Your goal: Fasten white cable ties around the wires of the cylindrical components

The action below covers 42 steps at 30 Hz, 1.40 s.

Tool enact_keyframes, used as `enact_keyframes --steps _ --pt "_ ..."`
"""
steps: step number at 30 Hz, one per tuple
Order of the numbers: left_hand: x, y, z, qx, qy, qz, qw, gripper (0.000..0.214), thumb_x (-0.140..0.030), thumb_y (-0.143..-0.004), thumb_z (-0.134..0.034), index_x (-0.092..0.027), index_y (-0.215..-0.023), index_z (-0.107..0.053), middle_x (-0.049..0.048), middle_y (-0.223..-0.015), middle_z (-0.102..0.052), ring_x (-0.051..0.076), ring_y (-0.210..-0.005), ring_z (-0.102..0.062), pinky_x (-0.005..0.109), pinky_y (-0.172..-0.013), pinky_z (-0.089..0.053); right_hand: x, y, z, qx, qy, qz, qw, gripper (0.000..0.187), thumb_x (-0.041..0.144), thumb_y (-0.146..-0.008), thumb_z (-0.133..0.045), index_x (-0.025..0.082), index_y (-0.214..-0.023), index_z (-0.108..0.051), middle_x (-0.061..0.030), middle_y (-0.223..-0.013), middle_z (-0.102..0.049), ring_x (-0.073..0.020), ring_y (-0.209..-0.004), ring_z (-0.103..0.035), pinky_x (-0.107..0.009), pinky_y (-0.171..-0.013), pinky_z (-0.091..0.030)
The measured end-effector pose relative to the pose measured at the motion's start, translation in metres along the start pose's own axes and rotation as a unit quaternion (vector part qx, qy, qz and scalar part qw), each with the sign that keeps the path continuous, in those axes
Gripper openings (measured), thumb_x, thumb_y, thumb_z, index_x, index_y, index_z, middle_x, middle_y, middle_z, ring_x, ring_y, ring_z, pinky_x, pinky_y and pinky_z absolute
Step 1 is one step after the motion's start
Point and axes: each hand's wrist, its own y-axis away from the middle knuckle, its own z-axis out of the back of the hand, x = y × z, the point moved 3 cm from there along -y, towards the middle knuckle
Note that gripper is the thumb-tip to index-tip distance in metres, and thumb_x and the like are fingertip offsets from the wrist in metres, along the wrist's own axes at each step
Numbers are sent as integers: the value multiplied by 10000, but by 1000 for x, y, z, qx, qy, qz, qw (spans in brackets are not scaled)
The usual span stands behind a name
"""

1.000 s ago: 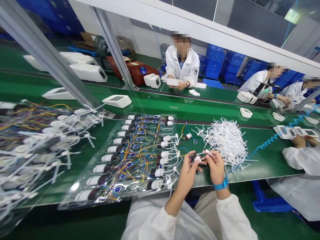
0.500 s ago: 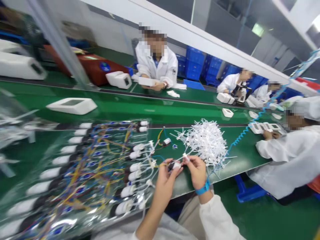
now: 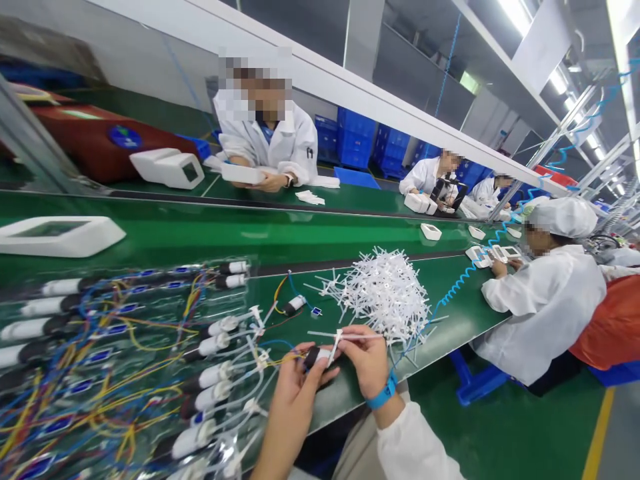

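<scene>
My left hand [image 3: 296, 381] is closed around a small black-and-white cylindrical motor or pump [image 3: 318, 357] with coloured wires. Pinched in my right hand [image 3: 364, 360], which wears a blue wrist strap [image 3: 384, 390], is a white tube piece with a branched connector [image 3: 337, 340]. One thin leg of it reaches down to the white end of the motor; whether it is seated there, I cannot tell. Beyond my hands lies a heap of similar white tube pieces [image 3: 387, 293]. Another wired motor [image 3: 294, 305] rests on the green bench, beside a small blue circuit board [image 3: 317, 311].
On the left, a clear plastic tray [image 3: 165, 320] holds several wired motors, some with white tubes attached. Behind the bench runs a green conveyor [image 3: 300, 230] carrying white housings [image 3: 431, 231]. A coiled blue cord [image 3: 463, 277] crosses at right. Co-workers in white coats sit opposite and to the right.
The view has swung right, so things appear further left. My right hand has shifted its hold, and the tube piece now shows its long arms above the motor in my left hand.
</scene>
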Motion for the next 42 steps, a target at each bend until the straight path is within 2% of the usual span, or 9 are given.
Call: enact_keyframes --steps 2,5,12,19,23,28,33,36,42 --pt "0 0 1 3 -20 -2 1000 753 -678 -751 -907 -228 -1235 -546 56 -1054 -814 245 -876 -824 321 -697 -698 1 1 0 4 11 9 1000 259 306 -744 -925 205 -969 -847 -52 -910 -852 -248 -845 -790 -377 -831 -631" --pt "0 1 2 20 -52 -21 998 680 -694 -820 -839 -223 -1205 -535 10 -837 -791 175 -606 -714 294 -601 -618 1 1 1 6 7 13 1000 248 296 -725 -934 201 -941 -858 -57 -913 -850 -248 -885 -782 -378 -871 -619" --pt "-6 2 -2 13 -58 -61 996 550 -628 -864 -803 -237 -1132 -523 -41 -782 -726 134 -532 -607 269 -558 -524 -3 -1 2 21 -5 -8 1000 254 346 -691 -959 195 -833 -812 -23 -799 -771 -174 -689 -663 -297 -673 -539" --pt "-6 2 -2 9 -79 -32 996 564 -587 -808 -835 -231 -1140 -550 -64 -710 -680 170 -592 -652 306 -653 -574 -1 -2 3 45 10 -43 998 223 327 -695 -902 182 -800 -770 31 -626 -649 -124 -556 -538 -247 -549 -392" --pt "-9 1 -4 12 -80 -19 997 567 -569 -749 -888 -224 -1101 -607 -30 -804 -716 191 -656 -702 338 -708 -617 0 -1 -2 52 -26 -40 997 268 350 -687 -917 186 -736 -710 50 -604 -609 -92 -531 -454 -235 -532 -334" --pt "-14 1 -6 10 -70 -31 997 512 -518 -711 -921 -229 -1044 -660 3 -931 -741 214 -777 -736 359 -789 -645 -2 3 -14 26 -62 -59 996 362 464 -695 -936 186 -748 -711 74 -561 -530 -73 -485 -343 -234 -483 -266" --pt "-17 1 -3 -9 -90 -72 993 457 -489 -679 -949 -233 -966 -702 31 -961 -747 252 -942 -733 349 -888 -631 -2 6 -15 14 -60 -47 997 334 454 -707 -922 177 -822 -776 69 -549 -541 -83 -471 -375 -242 -480 -296" --pt "-15 0 -1 -9 -89 -74 993 471 -513 -690 -955 -231 -980 -713 37 -988 -750 251 -966 -733 345 -922 -623 -2 5 -13 28 -63 -44 997 294 404 -703 -909 173 -846 -801 53 -581 -592 -85 -475 -423 -243 -499 -333" --pt "-7 -5 4 -5 -83 -74 994 541 -586 -659 -982 -225 -968 -724 44 -982 -767 273 -987 -740 370 -953 -627 -8 2 -14 28 -68 -50 996 282 386 -684 -919 176 -820 -789 54 -571 -595 -86 -463 -427 -236 -489 -313"
